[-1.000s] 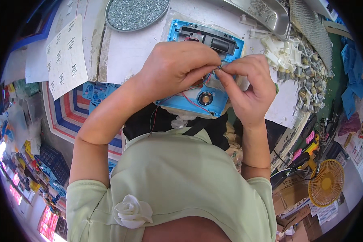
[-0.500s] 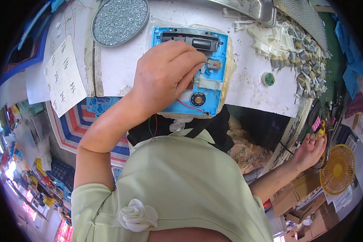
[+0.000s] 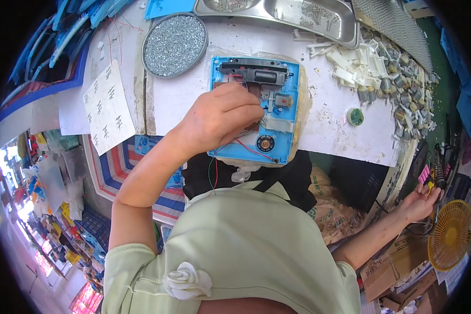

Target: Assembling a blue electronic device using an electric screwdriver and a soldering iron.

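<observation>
At the worktable, in the head view, the blue casing (image 3: 287, 135) lies open side up on a pad wrapped in clear plastic (image 3: 303, 99), straight in front of the person. The left hand (image 3: 229, 112) rests over its left half, fingers bent inward and close together above the wiring; whether they clamp a wire I cannot tell. Beside its fingertips sit a small motor (image 3: 283, 101) and a whitish strip (image 3: 279, 124), with a round speaker (image 3: 265, 143) nearer the body. The right hand (image 3: 419, 203) reaches far out to the right, its fingers curled at a small yellow thing (image 3: 430, 185); I cannot tell if they close on it or only touch it.

A tug by the left hand could strain the red wire (image 3: 254, 150) or pull a joint loose. The red and green wires (image 3: 214, 172) hanging past the near edge could snag on the shirt (image 3: 246, 230) if the person leans in. The plastic under the casing may let it slip, with only one hand there, and the yellow thing could catch among the cords and tools crowding that side.

The left hand hides much of the casing's middle and the wire ends beneath it. The yellow thing is too small and too covered to identify. At the top, the metal tray (image 3: 345, 23) is cut off.
</observation>
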A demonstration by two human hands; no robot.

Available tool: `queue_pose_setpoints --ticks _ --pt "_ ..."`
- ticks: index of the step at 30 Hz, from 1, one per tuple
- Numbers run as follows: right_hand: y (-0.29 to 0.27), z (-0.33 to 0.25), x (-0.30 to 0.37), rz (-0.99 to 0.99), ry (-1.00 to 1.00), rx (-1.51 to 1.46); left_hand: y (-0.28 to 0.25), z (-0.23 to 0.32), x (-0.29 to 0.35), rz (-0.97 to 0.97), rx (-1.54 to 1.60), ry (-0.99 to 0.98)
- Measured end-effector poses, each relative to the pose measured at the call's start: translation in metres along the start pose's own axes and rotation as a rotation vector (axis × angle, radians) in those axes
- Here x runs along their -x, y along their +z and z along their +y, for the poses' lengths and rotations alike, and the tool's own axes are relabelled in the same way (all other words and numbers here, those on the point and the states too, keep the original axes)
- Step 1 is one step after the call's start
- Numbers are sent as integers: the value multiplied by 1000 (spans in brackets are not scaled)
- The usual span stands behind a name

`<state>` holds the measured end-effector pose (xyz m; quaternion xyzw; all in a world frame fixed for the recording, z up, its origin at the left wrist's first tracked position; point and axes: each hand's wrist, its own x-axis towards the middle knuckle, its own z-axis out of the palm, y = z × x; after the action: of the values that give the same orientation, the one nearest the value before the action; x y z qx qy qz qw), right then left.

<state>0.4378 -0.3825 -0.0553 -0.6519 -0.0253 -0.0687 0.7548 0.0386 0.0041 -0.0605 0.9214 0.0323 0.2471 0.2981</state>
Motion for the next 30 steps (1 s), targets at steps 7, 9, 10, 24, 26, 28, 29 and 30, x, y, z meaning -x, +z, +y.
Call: queue_pose_setpoints --ticks 7,9,10,24,26,28,29,30 --pt "11 -8 12 41 -74 105 6 17 -16 90 -69 -203" --pt "5 -9 7 23 -73 112 11 23 -24 101 -123 -270" --pt "2 -11 7 55 -95 113 14 22 -26 115 -163 -232" --pt "-34 -41 66 -284 -237 -102 17 26 -26 161 -336 -190" --pt "31 -20 109 -218 -221 -73 20 23 -31 145 -344 -169" --pt "74 -4 144 -317 -131 17 22 22 -33 129 -353 -170" --pt "90 2 156 -450 -137 21 22 21 -35 123 -345 -181" --pt "107 4 169 -535 -175 77 22 21 -36 115 -345 -190"
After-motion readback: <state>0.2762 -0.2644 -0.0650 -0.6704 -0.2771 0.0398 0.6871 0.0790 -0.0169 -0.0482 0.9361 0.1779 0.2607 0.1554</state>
